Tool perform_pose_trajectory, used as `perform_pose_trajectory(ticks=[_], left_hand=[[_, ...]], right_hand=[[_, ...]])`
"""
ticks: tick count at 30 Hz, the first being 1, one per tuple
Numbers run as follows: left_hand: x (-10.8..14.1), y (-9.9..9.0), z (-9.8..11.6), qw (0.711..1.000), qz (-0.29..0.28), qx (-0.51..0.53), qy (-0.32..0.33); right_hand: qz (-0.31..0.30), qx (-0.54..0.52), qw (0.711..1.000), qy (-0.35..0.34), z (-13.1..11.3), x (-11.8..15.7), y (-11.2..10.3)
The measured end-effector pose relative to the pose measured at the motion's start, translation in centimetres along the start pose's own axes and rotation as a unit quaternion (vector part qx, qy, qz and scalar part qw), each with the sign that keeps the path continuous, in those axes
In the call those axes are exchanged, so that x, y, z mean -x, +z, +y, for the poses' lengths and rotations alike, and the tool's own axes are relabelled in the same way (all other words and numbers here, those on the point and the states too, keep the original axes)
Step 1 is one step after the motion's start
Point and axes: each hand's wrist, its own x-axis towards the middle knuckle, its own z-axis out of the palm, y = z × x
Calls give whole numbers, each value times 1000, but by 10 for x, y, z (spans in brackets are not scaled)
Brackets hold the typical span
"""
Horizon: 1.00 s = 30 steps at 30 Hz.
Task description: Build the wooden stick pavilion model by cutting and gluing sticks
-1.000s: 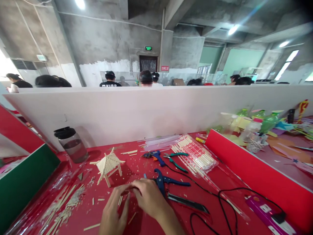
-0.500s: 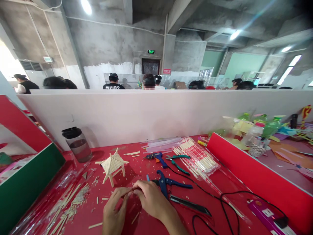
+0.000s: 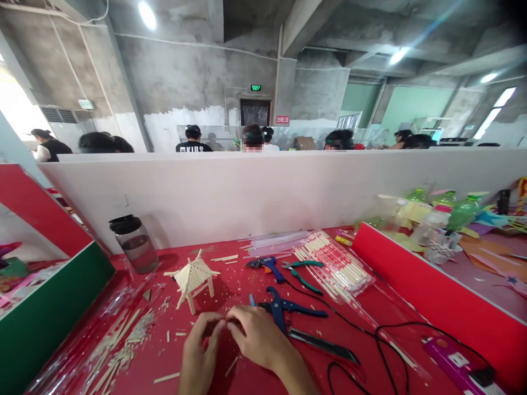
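Note:
Near the front of the red table, my left hand [image 3: 202,344] and my right hand [image 3: 252,334] meet at the fingertips. Both are pinched, and whatever lies between the fingers is too small to make out. Behind them, to the left, stands a small hut of wooden sticks [image 3: 195,278] with a sloping roof on short legs. A blue cutter [image 3: 280,308] lies just beyond my right hand, with a black-handled knife [image 3: 323,344] beside it. Farther back are a blue glue gun [image 3: 267,266] and green-handled pliers [image 3: 305,272].
A water bottle [image 3: 135,246] stands at the back left. Stick scraps [image 3: 119,354] lie at the left. Packed sticks [image 3: 335,263], a black cable and a purple power strip [image 3: 455,359] are at the right. Low partitions border the table; several people sit beyond the white panel [image 3: 230,192].
The whole view has shifted slightly, so the table items appear a little farther right. My hands remain together in nearly the same pose.

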Motion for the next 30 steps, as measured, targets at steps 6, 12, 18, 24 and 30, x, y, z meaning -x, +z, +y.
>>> perform_pose_trajectory(ticks=[6,12,18,24,30], left_hand=[[-2,0,-3,999,12,19,-34],[-1,5,-3,995,13,79,-57],[0,11,-4,993,1,83,-84],[-2,11,-4,991,-20,70,-110],[-3,13,9,991,-14,99,-90]], right_hand=[[46,-5,998,34,11,-3,-7],[90,89,974,187,53,7,-36],[-45,168,933,315,68,26,-42],[-67,208,918,330,64,21,-38],[47,116,950,286,53,14,-53]])
